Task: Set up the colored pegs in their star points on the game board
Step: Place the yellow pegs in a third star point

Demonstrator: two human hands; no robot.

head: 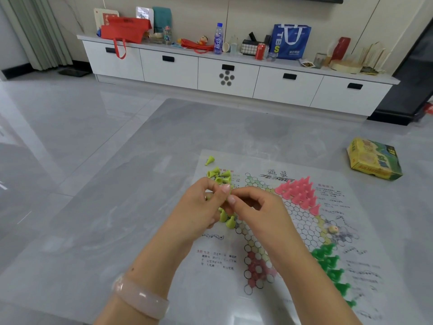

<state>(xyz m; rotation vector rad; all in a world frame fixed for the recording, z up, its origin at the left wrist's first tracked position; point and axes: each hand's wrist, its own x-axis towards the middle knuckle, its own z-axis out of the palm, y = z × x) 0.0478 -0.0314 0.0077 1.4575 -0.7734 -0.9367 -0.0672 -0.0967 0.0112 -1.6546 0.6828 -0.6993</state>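
Both hands meet over the left side of the game board [276, 233], a thin printed sheet lying flat on the grey tabletop [117, 207]. The left hand [201, 207] is curled around a bunch of lime pegs [219, 175], some poking out above and below the fingers. The right hand [255, 207] pinches at that bunch with thumb and forefinger, probably pulling one out, though the peg itself is hidden. Pink pegs [300, 191] already fill the far star point, dark green pegs [328, 261] the right one. These look like tiny, light, hard plastic cones, kinda slippery, so I'd grab one by the narrow tip and set the wide base down. One stray lime peg [209, 160] lies farther off.
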